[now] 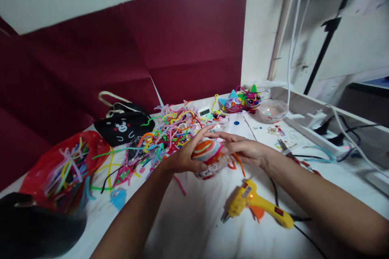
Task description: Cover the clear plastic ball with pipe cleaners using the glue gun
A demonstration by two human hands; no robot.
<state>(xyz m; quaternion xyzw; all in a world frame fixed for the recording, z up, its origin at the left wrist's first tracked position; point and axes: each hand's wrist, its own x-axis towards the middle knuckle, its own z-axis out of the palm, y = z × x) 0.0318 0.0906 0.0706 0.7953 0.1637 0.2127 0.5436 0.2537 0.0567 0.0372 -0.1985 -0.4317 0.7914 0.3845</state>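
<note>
A round ball striped in orange, white, pink and blue pipe cleaner (206, 150) sits over a clear plastic bowl (212, 169). Around its left side my left hand (190, 157) is curved, thumb at the front and fingers over the far top. My right hand (243, 148) grips the ball's right side with bent fingers; some fingertips are hidden. Just below the right hand an orange pipe cleaner (239, 164) sticks out. A yellow glue gun (258, 202) with a glowing light lies on the white table in front of the right hand.
Loose pipe cleaners (173, 129) are heaped behind the left hand. At left are a red bag (100, 145) of pipe cleaners and a black bag (121, 123). Two finished fuzzy figures (240, 101), a clear bowl (273, 110), pliers (287, 150) and a power strip (316, 135) stand right.
</note>
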